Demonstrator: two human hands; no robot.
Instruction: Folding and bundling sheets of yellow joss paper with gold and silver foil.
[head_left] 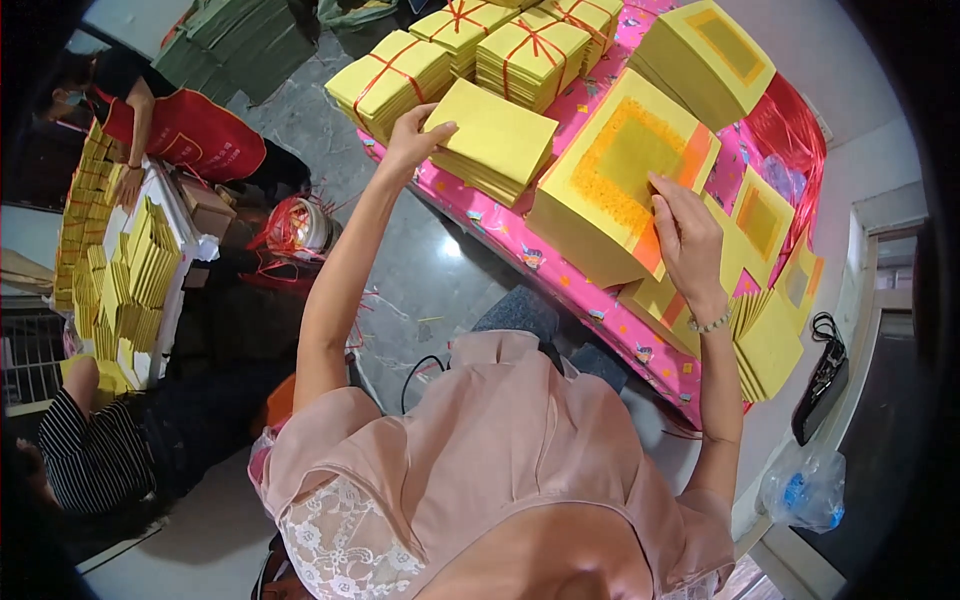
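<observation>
My left hand [412,142] grips the near-left corner of a neat stack of folded yellow paper [495,130], its thumb on top and its other fingers partly hidden at the side. The stack stands near the table's left edge. To its right is a taller stack of yellow paper sheets [585,215], with an orange-bordered, gold-toned square and an orange strip printed on the top sheet. My right hand [690,235] touches that top sheet near the square's edge, with thumb and index fingertips slightly apart and nothing visible between them.
Bundles of yellow paper tied with red ribbon [390,80] fill the far end of the pink patterned table [480,215]. Another printed stack [705,60] stands behind; folded papers [765,345] lie at right. A person in a red apron [205,135] works left by a paper-laden table [165,335].
</observation>
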